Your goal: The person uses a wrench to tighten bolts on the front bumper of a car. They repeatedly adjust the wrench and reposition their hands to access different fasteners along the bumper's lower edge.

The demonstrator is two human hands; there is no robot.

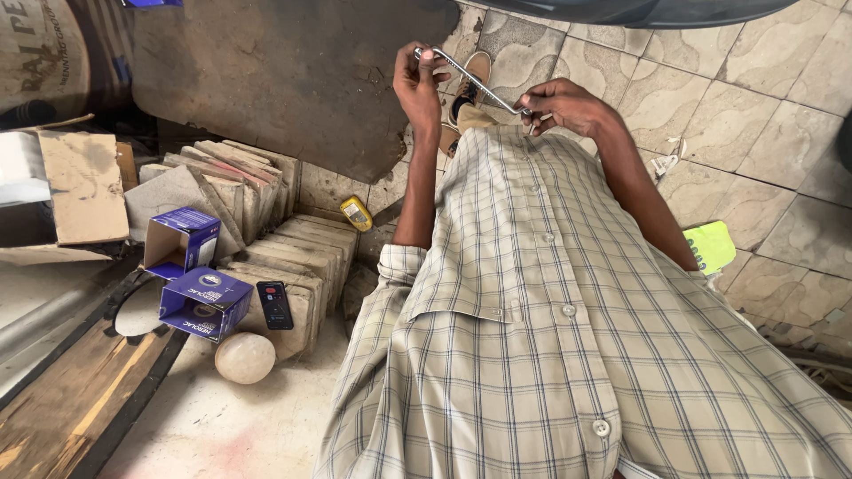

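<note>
My left hand grips the upper end of a thin bent metal rod held out in front of my chest. My right hand pinches the rod's lower end, so the bar runs slanted between both hands. My checked shirt fills the lower middle of the view. Beyond the rod, a shoe rests on the tiled floor.
Stacked stone tiles lie at the left with two blue cardboard boxes, a dark phone, a small yellow device and a round stone. A grey slab leans behind. A yellow-green cloth lies at the right on patterned floor tiles.
</note>
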